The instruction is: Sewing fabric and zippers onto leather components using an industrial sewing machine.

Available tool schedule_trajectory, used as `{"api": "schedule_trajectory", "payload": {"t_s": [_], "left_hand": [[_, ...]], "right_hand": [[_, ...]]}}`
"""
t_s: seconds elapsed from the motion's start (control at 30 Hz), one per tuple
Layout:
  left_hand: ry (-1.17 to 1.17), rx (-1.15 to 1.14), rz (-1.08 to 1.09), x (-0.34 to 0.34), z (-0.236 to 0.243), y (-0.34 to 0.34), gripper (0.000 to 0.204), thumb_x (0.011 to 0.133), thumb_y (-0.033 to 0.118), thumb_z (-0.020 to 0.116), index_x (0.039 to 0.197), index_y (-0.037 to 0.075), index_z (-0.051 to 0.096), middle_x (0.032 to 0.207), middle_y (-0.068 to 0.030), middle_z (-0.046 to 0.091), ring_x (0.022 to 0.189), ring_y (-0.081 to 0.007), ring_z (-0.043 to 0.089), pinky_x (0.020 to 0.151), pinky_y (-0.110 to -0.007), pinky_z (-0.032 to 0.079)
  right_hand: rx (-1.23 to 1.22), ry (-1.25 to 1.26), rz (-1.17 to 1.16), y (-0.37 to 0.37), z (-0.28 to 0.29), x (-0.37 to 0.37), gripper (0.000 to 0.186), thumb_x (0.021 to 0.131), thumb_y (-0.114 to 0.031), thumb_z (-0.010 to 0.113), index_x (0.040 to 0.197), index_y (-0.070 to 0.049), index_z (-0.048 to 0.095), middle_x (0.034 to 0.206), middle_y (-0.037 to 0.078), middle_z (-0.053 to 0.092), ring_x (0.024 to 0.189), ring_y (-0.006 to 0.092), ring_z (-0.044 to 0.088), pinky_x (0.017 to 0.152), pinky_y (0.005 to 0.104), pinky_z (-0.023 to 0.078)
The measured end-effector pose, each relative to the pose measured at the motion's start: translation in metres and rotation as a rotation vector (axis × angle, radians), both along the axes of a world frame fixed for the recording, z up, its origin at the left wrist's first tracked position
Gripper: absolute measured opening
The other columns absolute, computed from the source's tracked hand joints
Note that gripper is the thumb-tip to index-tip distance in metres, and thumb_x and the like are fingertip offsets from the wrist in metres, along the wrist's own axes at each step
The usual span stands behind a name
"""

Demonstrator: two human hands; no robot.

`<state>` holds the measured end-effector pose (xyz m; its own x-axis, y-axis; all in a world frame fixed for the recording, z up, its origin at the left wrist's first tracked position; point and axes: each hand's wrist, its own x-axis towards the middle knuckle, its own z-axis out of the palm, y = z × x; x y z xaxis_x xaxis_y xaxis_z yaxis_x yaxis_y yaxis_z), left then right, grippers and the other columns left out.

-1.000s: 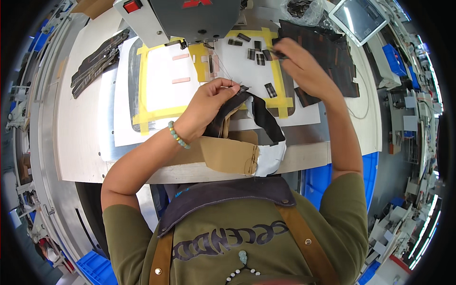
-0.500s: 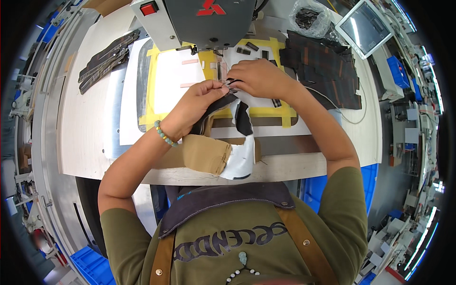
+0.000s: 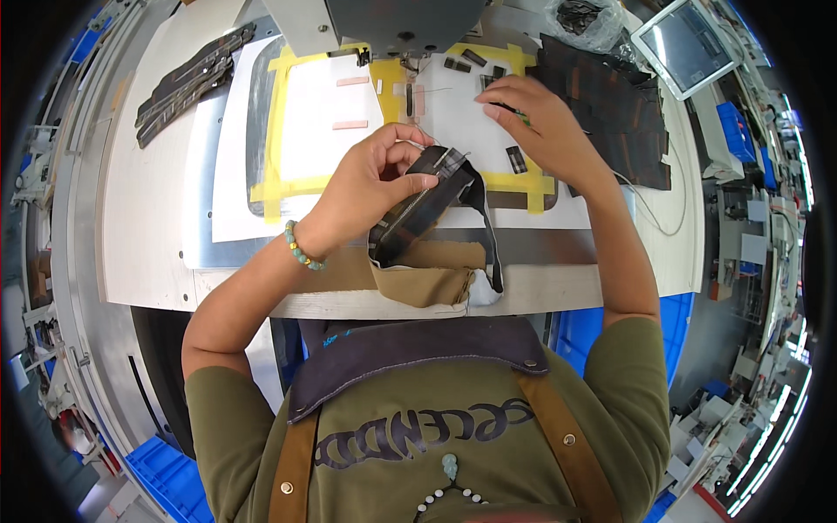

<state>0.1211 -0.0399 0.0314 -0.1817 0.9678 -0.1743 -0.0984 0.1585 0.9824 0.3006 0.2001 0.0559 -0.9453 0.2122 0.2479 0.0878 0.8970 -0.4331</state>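
My left hand [image 3: 384,174] pinches a dark plaid fabric strip [image 3: 414,213] between thumb and fingers. The strip is sewn to tan cloth [image 3: 425,283] and loops round on the right, with a white patch low down, over the table's front edge. Further right, my right hand [image 3: 532,122] is off the fabric, over the white sheet, its fingers curled. A small dark and green thing shows between its thumb and fingers, mostly hidden. Just beyond both hands is a sewing machine head [image 3: 405,26]. Small dark fabric tabs [image 3: 516,159] lie close to my right hand.
A white template sheet [image 3: 336,105] edged with yellow tape [image 3: 279,131] lies under the machine. Dark plaid strips [image 3: 196,78] are piled at left, plaid pieces [image 3: 610,122] at right. A clear bag [image 3: 593,26] and a screen [image 3: 684,48] stand back right, near a white cable [image 3: 667,228].
My right hand has let go of the fabric and moved right. My left hand still holds the strip, which has turned to show its dark plaid side. The view has shifted slightly.
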Motion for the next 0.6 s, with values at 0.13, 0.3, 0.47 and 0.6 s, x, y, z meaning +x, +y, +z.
{"api": "schedule_trajectory", "payload": {"t_s": [0.13,0.3,0.47,0.6], "left_hand": [[0.001,0.087,0.04,-0.003,-0.014,0.0,0.035,0.097,-0.004,0.077,0.126,0.004,0.06,0.105,-0.0004,0.076,0.093,-0.0045,0.067,0.085,-0.021,0.054],[0.092,0.176,0.111,-0.001,-0.033,0.004,0.035,0.094,-0.002,0.081,0.122,0.003,0.062,0.096,0.0019,0.073,0.082,-0.0019,0.059,0.073,-0.02,0.047],[-0.031,0.139,0.115,-0.003,-0.033,0.004,0.031,0.097,-0.004,0.077,0.124,0.001,0.063,0.105,-0.0025,0.074,0.092,-0.0058,0.068,0.084,-0.021,0.056],[-0.017,0.117,0.117,-0.003,-0.033,0.006,0.029,0.097,-0.003,0.077,0.123,0.0,0.065,0.105,-0.0022,0.074,0.092,-0.006,0.067,0.084,-0.021,0.056]], "right_hand": [[-0.736,-0.118,0.022,-0.058,0.008,0.0,0.037,0.11,-0.028,0.065,0.14,-0.005,0.069,0.128,0.008,0.072,0.116,0.0165,0.065,0.103,0.0342,0.051],[-0.93,-0.162,-0.025,-0.067,-0.027,-0.006,0.037,0.107,-0.023,0.07,0.139,-0.005,0.07,0.108,0.007,0.074,0.104,0.0128,0.066,0.093,0.0306,0.054],[-1.005,-0.067,0.002,-0.066,-0.033,-0.007,0.033,0.109,-0.017,0.064,0.138,-0.001,0.07,0.109,0.006,0.076,0.103,0.0108,0.065,0.095,0.0284,0.052],[-0.921,-0.024,0.014,-0.064,-0.038,-0.008,0.033,0.112,-0.019,0.059,0.135,0.002,0.071,0.114,0.007,0.077,0.106,0.0122,0.066,0.099,0.0296,0.051]]}}
